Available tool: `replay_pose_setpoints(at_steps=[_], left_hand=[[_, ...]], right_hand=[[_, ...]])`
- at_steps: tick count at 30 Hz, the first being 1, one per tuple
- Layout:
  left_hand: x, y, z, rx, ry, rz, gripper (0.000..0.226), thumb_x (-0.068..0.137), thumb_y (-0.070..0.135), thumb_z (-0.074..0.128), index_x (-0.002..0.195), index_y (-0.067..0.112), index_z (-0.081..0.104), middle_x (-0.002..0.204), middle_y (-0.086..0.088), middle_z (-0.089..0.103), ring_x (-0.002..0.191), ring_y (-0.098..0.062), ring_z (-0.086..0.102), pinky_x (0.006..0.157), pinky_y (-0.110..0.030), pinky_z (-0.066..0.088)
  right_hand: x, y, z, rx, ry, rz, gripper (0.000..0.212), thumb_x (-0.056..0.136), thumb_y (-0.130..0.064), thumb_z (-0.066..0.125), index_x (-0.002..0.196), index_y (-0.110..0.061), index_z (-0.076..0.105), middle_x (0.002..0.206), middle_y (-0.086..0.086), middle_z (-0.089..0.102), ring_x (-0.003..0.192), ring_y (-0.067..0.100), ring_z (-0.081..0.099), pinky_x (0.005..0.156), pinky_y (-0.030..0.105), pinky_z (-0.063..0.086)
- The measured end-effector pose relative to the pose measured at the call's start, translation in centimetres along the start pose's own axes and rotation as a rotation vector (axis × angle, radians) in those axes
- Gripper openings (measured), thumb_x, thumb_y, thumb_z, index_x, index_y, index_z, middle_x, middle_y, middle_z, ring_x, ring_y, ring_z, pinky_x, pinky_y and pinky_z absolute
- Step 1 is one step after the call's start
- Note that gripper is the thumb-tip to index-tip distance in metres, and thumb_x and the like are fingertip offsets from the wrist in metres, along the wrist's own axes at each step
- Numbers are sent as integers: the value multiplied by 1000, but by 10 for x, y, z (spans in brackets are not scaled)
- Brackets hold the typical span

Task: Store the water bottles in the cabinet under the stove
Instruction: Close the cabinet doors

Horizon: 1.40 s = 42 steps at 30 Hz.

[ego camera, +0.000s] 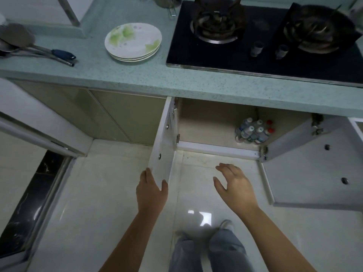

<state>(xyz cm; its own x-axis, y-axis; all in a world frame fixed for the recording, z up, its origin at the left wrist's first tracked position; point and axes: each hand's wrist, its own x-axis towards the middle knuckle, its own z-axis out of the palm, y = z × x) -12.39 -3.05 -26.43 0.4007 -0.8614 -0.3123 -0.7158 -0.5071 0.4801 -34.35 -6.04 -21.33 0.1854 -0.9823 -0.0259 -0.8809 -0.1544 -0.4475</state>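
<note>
The cabinet under the black gas stove stands with both doors swung open. Several clear water bottles with white and red caps stand clustered in its back right corner. My left hand grips the outer edge of the left door, thumb on the inner face and fingers behind it. In front of the cabinet opening my right hand hovers above the floor with its fingers spread, holding nothing. The right door is folded out wide.
A stack of white plates with green print sits on the teal countertop. Ladles and a spatula lie at the left. The glossy white tile floor spreads below, with my legs at the bottom.
</note>
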Motion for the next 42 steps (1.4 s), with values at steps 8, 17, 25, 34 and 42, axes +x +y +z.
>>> replay_pose_setpoints(at_steps=[8, 17, 25, 34, 42], left_hand=[[-37, 82, 49, -97, -136, 20, 68, 88, 26, 56, 141, 2, 23, 144, -17, 33, 125, -32, 45, 100, -42, 43], [-20, 205, 116, 215, -397, 326, 71, 95, 36, 36, 145, 12, -8, 156, -6, -11, 142, -20, -11, 114, -41, -2], [11, 267, 157, 488, -375, 403, 73, 95, 40, 32, 144, 13, -14, 150, -2, -28, 139, -21, -21, 112, -47, -7], [62, 299, 157, 540, -374, 527, 74, 93, 40, 35, 144, 15, -12, 155, -3, -16, 140, -20, -20, 112, -51, -4], [119, 315, 160, 653, -359, 657, 77, 92, 42, 34, 143, 14, -16, 153, -1, -22, 139, -21, -21, 111, -55, -2]], right_hand=[[-8, 71, -27, 67, -82, 133, 31, 83, -18, 60, 112, -7, 59, 118, 12, 62, 110, 30, 55, 93, 37, 44], [23, 157, -77, 99, -71, 144, 33, 82, -19, 61, 113, -7, 58, 119, 12, 61, 110, 31, 55, 93, 39, 45], [45, 225, -110, 125, -12, 217, 33, 82, -17, 62, 113, -7, 58, 117, 12, 62, 110, 30, 55, 87, 39, 48], [62, 244, -101, 177, 36, 273, 31, 79, -15, 64, 110, -8, 59, 113, 11, 65, 103, 30, 59, 82, 39, 52], [98, 232, -95, 163, 157, 336, 28, 78, -15, 64, 103, -5, 62, 105, 14, 67, 95, 32, 63, 77, 34, 51]])
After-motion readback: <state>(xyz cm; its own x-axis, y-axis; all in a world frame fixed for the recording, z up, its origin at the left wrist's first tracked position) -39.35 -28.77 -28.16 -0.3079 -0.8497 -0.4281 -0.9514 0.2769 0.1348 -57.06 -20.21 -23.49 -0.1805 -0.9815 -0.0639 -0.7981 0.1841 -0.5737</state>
